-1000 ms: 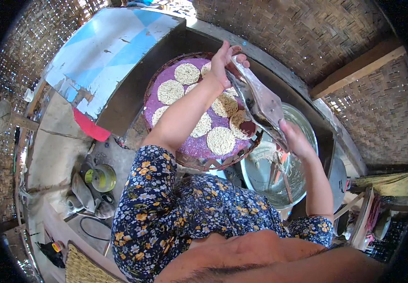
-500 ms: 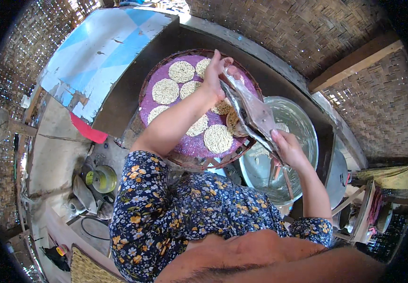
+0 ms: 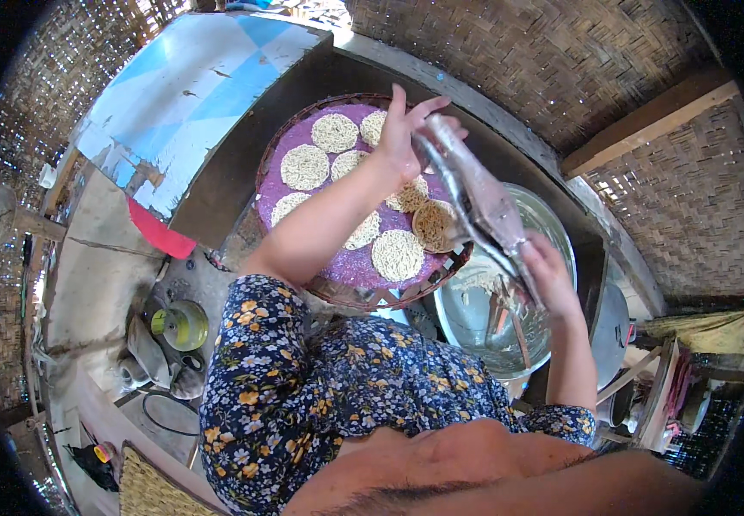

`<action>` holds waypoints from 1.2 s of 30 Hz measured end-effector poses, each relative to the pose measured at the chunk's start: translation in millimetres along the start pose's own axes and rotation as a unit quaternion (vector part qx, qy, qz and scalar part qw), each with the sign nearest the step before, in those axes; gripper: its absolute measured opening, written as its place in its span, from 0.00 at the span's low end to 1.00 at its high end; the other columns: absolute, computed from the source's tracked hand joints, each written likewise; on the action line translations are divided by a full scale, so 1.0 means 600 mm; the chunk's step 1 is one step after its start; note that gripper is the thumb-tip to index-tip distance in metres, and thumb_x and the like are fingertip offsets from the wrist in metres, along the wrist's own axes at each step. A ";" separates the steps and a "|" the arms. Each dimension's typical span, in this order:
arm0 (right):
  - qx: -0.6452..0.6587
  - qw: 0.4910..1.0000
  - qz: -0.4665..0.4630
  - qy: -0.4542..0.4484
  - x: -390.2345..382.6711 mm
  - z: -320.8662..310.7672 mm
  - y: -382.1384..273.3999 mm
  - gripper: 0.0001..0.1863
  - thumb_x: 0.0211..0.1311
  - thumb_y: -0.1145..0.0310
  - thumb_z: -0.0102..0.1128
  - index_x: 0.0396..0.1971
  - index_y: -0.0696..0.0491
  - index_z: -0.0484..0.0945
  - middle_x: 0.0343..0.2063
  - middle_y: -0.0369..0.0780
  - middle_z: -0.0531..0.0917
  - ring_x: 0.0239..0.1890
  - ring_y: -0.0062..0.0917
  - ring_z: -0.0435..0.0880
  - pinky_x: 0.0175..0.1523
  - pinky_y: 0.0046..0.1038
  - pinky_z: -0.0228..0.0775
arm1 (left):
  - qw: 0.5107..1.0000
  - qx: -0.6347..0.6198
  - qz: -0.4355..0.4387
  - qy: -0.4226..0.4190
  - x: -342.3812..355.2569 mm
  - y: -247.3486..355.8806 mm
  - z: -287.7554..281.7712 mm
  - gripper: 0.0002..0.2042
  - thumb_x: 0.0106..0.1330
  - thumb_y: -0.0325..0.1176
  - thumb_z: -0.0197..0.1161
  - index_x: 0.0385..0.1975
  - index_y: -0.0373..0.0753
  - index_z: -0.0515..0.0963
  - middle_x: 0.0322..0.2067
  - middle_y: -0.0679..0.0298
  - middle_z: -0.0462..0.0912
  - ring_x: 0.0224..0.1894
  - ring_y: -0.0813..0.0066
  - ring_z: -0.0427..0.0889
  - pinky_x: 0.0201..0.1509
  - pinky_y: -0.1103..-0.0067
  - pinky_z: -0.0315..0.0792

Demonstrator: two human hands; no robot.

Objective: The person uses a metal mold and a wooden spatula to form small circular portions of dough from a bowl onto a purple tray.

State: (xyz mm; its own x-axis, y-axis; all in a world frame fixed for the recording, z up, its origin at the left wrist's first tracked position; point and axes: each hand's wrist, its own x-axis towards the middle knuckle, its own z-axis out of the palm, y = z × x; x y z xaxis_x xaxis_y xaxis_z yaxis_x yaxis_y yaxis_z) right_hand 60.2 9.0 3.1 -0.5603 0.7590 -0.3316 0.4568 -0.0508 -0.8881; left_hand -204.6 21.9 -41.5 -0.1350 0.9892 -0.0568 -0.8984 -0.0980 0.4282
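Note:
A flat, folded piece wrapped in clear plastic point(image 3: 484, 193) is tilted over the gap between a woven tray point(image 3: 372, 301) and a metal basin point(image 3: 571, 245). My right hand point(image 3: 548, 275) is closed on its lower end. My left hand point(image 3: 402, 138) is at its upper end, fingers spread, apparently touching it. On the tray's purple sheet point(image 3: 320, 206) lie several round, pale, noodle-like discs point(image 3: 397, 255). A browner round piece with a rim point(image 3: 434, 225) sits at the tray's right edge. My left forearm hides some discs.
Inside the basin are pale scraps and a wooden stick point(image 3: 520, 340). A blue-and-white board point(image 3: 187, 82) stands at the far left, with a red piece point(image 3: 157, 230) below it. Woven walls point(image 3: 527, 60) enclose the space. A yellow-green container point(image 3: 184, 325) is on the floor at left.
The wrapped piece has tipped more edge-on and shifted slightly right with my right hand. My left fingers have spread from its upper end. The browner round piece now shows more fully.

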 end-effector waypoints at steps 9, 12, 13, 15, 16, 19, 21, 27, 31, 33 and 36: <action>0.028 0.963 -0.263 -0.056 0.056 0.067 0.011 0.22 0.52 0.57 0.54 0.45 0.53 0.70 0.36 0.40 0.75 0.42 0.28 0.73 0.49 0.29 0.62 | 0.734 0.654 0.180 -0.020 -0.107 0.003 -0.005 0.15 0.49 0.35 0.61 0.34 0.33 0.74 0.33 0.55 0.79 0.36 0.68 0.78 0.40 0.75 0.71; -0.372 0.837 -0.402 -0.008 0.067 0.090 0.006 0.23 0.40 0.70 0.61 0.43 0.43 0.73 0.50 0.44 0.65 0.55 0.41 0.59 0.58 0.40 0.51 | 0.962 0.267 0.057 0.021 -0.135 0.063 -0.125 0.11 0.52 0.32 0.59 0.33 0.33 0.74 0.28 0.55 0.79 0.31 0.68 0.78 0.34 0.77 0.72; -0.371 0.841 -0.393 -0.003 0.075 0.091 0.022 0.23 0.40 0.70 0.61 0.43 0.43 0.73 0.50 0.44 0.65 0.55 0.41 0.59 0.58 0.40 0.51 | 0.945 0.313 0.087 0.042 -0.159 0.083 -0.144 0.11 0.52 0.32 0.59 0.32 0.35 0.73 0.27 0.58 0.76 0.30 0.70 0.76 0.36 0.76 0.71; -0.411 0.817 -0.404 -0.016 0.088 0.092 0.043 0.25 0.36 0.75 0.62 0.41 0.41 0.74 0.51 0.43 0.63 0.56 0.42 0.58 0.59 0.41 0.50 | 0.900 0.403 0.145 0.083 -0.227 0.125 -0.178 0.10 0.51 0.31 0.60 0.32 0.37 0.71 0.25 0.63 0.72 0.29 0.73 0.72 0.39 0.74 0.69; -0.414 0.815 -0.404 -0.028 0.091 0.096 0.039 0.25 0.36 0.77 0.60 0.39 0.39 0.74 0.52 0.42 0.63 0.56 0.42 0.57 0.59 0.44 0.48 | 0.868 0.446 0.185 0.115 -0.276 0.143 -0.184 0.10 0.51 0.31 0.60 0.32 0.39 0.70 0.24 0.65 0.69 0.28 0.75 0.70 0.40 0.74 0.68; -0.482 0.774 -0.407 -0.053 0.092 0.107 0.018 0.25 0.35 0.77 0.59 0.39 0.40 0.75 0.53 0.42 0.61 0.57 0.42 0.55 0.59 0.46 0.45 | 0.866 0.380 0.316 0.078 -0.342 0.137 -0.165 0.11 0.51 0.29 0.60 0.31 0.39 0.66 0.22 0.68 0.65 0.26 0.76 0.68 0.42 0.71 0.64; -0.489 0.773 -0.401 -0.058 0.104 0.107 0.027 0.24 0.35 0.77 0.59 0.39 0.40 0.75 0.54 0.43 0.61 0.58 0.42 0.54 0.60 0.47 0.44 | 0.833 0.406 0.371 0.062 -0.350 0.130 -0.152 0.11 0.51 0.29 0.60 0.27 0.42 0.62 0.21 0.69 0.61 0.25 0.76 0.65 0.51 0.66 0.59; -0.510 0.760 -0.393 -0.083 0.110 0.111 0.019 0.20 0.37 0.74 0.58 0.36 0.41 0.77 0.55 0.41 0.59 0.59 0.41 0.52 0.61 0.49 0.40 | 0.808 0.417 0.396 0.130 -0.387 0.142 -0.155 0.11 0.51 0.28 0.60 0.26 0.42 0.62 0.21 0.69 0.61 0.26 0.77 0.65 0.53 0.66 0.58; -0.522 0.750 -0.395 -0.098 0.108 0.108 0.015 0.15 0.39 0.73 0.57 0.32 0.42 0.78 0.55 0.39 0.59 0.60 0.40 0.52 0.61 0.49 0.40 | 0.810 0.415 0.399 0.106 -0.400 0.150 -0.178 0.10 0.51 0.29 0.60 0.29 0.42 0.66 0.22 0.69 0.65 0.27 0.76 0.69 0.53 0.64 0.56; -0.516 0.749 -0.404 -0.096 0.110 0.107 0.020 0.13 0.39 0.73 0.57 0.30 0.43 0.78 0.55 0.38 0.60 0.59 0.39 0.53 0.61 0.49 0.41 | 0.811 0.420 0.390 0.114 -0.401 0.150 -0.180 0.09 0.51 0.29 0.59 0.29 0.41 0.66 0.22 0.69 0.65 0.27 0.76 0.68 0.53 0.64 0.56; -0.496 0.755 -0.420 -0.084 0.113 0.102 0.037 0.10 0.37 0.72 0.59 0.26 0.46 0.77 0.53 0.39 0.62 0.58 0.39 0.55 0.60 0.49 0.43 | 0.812 0.415 0.392 0.125 -0.395 0.146 -0.171 0.11 0.51 0.29 0.60 0.26 0.41 0.62 0.21 0.69 0.61 0.26 0.78 0.64 0.53 0.67 0.58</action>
State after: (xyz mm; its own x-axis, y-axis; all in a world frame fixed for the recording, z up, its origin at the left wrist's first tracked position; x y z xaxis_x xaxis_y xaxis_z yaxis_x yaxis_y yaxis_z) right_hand -9.9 19.9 -58.9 -0.9822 0.1555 0.1055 0.1376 0.9775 -0.1598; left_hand -294.0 -232.3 -83.1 -0.7030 0.5947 0.3900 0.0811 -0.4777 0.8747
